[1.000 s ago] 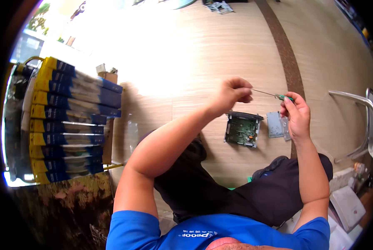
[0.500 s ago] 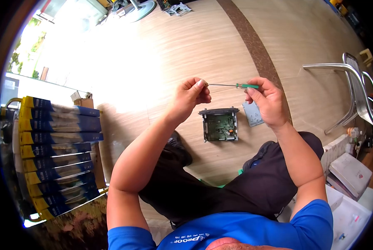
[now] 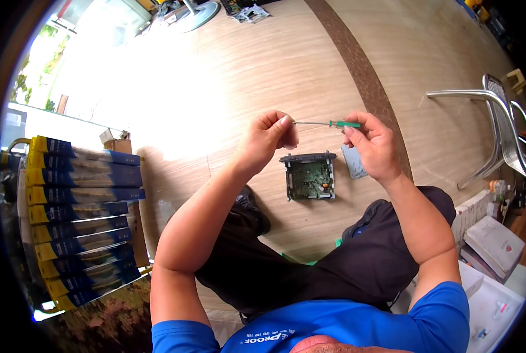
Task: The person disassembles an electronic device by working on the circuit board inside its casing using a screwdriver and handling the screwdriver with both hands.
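We have a green-handled screwdriver point(image 3: 344, 124) held nearly level in the air above the floor point(image 3: 257, 76), its thin shaft pointing left. Our right hand point(image 3: 376, 152) grasps the handle, with the thumb and index finger pinched about it. Our left hand point(image 3: 266, 140) is at the other end, thumb and fingers curled in where the shaft's tip meets them; part of that hand is blurred, and we cannot tell whether it grips the tip or some small piece.

Just below and between our hands, an opened electronic unit point(image 3: 308, 157) sits on the floor, its green circuit board point(image 3: 310, 176) exposed and its dark panel facing away from us. Beside it, to the right and a little apart, lies a flat grey plate point(image 3: 353, 162), partly hidden by our right hand.

Closer to our body, our dark shoes point(image 3: 366, 220) stand either side of the unit, below our dark trousers point(image 3: 257, 276) and blue shirt point(image 3: 328, 315). Well off to the left we see a row of blue and yellow packages point(image 3: 86, 194); to the right, a metal chair point(image 3: 501, 115); and crossing the floor beyond the plate, a dark brown stripe point(image 3: 354, 56)
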Motion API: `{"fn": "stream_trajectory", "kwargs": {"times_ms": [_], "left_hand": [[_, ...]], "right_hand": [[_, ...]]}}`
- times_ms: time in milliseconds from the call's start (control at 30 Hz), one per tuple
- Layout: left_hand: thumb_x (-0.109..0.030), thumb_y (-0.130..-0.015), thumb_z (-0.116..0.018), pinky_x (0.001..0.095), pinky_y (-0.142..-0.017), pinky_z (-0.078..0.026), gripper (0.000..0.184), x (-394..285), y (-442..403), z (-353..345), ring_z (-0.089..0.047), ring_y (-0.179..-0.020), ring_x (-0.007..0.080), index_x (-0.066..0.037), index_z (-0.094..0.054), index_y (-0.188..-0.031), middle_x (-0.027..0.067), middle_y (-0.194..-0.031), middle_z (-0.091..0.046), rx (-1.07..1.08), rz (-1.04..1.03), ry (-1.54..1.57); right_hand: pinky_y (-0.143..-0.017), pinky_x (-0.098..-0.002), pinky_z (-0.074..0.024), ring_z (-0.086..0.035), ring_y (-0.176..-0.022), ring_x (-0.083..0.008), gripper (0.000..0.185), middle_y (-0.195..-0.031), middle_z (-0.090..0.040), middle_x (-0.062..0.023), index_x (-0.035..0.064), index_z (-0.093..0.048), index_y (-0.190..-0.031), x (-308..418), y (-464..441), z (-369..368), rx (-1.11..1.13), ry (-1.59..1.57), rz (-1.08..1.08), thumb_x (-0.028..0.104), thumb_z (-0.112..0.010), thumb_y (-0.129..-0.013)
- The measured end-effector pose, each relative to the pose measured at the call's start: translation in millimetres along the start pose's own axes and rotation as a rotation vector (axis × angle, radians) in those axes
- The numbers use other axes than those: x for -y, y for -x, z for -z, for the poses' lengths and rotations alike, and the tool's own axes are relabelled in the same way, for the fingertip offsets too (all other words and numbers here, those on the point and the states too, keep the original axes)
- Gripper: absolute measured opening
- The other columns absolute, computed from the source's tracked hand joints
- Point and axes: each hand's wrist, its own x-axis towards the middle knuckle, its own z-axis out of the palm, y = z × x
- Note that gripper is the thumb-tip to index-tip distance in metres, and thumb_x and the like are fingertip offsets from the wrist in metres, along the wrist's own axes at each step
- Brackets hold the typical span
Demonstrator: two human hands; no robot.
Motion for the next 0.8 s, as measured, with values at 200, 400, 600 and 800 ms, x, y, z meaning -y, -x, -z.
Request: {"fn": "stream_trajectory", "kwargs": {"times_ms": [200, 400, 600, 800], "left_hand": [[-0.019, -0.101, -0.046, 0.0336, -0.068, -0.057, 0.019, 1.6, -0.8, -1.9, -0.064, -0.071, 0.0192, -0.002, -0.054, -0.096, 0.0084, -0.081, -0.061, -0.075, 0.044, 0.037], [-0.02, -0.1, -0.049, 0.0315, -0.066, -0.057, 0.018, 1.9, -1.9, -3.4, -0.063, -0.068, 0.0159, -0.004, -0.055, -0.095, 0.0059, -0.079, -0.061, -0.092, 0.066, 0.014], [-0.018, -0.099, -0.051, 0.0312, -0.067, -0.057, 0.016, 3.4, -0.6, -2.4, -0.064, -0.069, 0.016, -0.003, -0.056, -0.096, 0.0059, -0.08, -0.061, -0.097, 0.058, 0.001], [-0.015, -0.099, -0.05, 0.0316, -0.07, -0.056, 0.015, 1.6, 0.2, -4.4, -0.065, -0.075, 0.0175, -0.002, -0.057, -0.099, 0.0082, -0.081, -0.063, -0.108, 0.046, 0.154]], "right_hand": [[-0.065, -0.0219, -0.0501, -0.058, -0.073, -0.0057, 0.015, -0.083, -0.063, -0.0013, -0.0009, -0.062, -0.103, -1.8, 2.8, -2.1, 0.01, 0.19, 0.093, -0.001, -0.062, -0.088], [-0.066, -0.0226, -0.0515, -0.058, -0.074, -0.006, 0.016, -0.087, -0.064, -0.0027, -0.0015, -0.061, -0.105, -2.8, 4.5, -4.5, 0.011, 0.218, 0.128, -0.001, -0.061, -0.089], [-0.064, -0.0214, -0.0499, -0.059, -0.07, -0.006, 0.016, -0.085, -0.065, -0.0024, -0.0017, -0.061, -0.105, -9.5, 9.7, -8.2, -0.036, 0.25, 0.113, 0.001, -0.062, -0.089], [-0.065, -0.0213, -0.05, -0.06, -0.072, -0.0066, 0.017, -0.086, -0.065, -0.0034, -0.0025, -0.06, -0.107, -13.3, 10.0, -12.5, -0.044, 0.203, 0.131, 0.001, -0.061, -0.09]]}}
